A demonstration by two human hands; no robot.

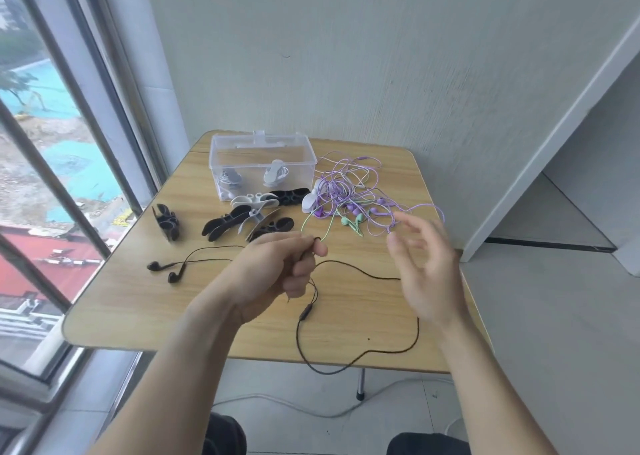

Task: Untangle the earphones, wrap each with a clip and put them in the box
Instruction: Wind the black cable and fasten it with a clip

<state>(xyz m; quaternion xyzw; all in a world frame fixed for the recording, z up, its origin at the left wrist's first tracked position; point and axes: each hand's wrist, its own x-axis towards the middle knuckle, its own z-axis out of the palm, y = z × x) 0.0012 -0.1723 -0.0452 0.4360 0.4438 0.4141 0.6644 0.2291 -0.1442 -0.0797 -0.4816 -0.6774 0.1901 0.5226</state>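
the left hand (277, 267) is curled, its fingers (320, 248) pinching the black cord (349, 268) of a black earphone set above the counter (138, 302). the right hand (424, 271) hovers just to the right, blurred, its fingers (410, 224) spread loose and holding nothing.

from the pinch the black cord drops past an inline remote (305, 311), loops out over the near edge of the counter and curves back up toward the right hand. another stretch runs left across the counter to the two black earbuds (162, 271), which lie side by side near the left edge.

beyond the left hand a heap of black and white clips (249, 219) lies on the counter, with one black clip (167, 224) apart to the left. to the right of the heap sits a tangle (349, 191) of purple and green earphones, the green buds (351, 222) at its near edge, a white clip (310, 198) at its left side.

behind the clips stands the clear box (262, 164), open on top, with two wrapped white earphone bundles (275, 172) inside. its lid (263, 139) is behind it.

the counter stands in a corner, a window (52, 143) to the left and a wall (381, 56) behind.
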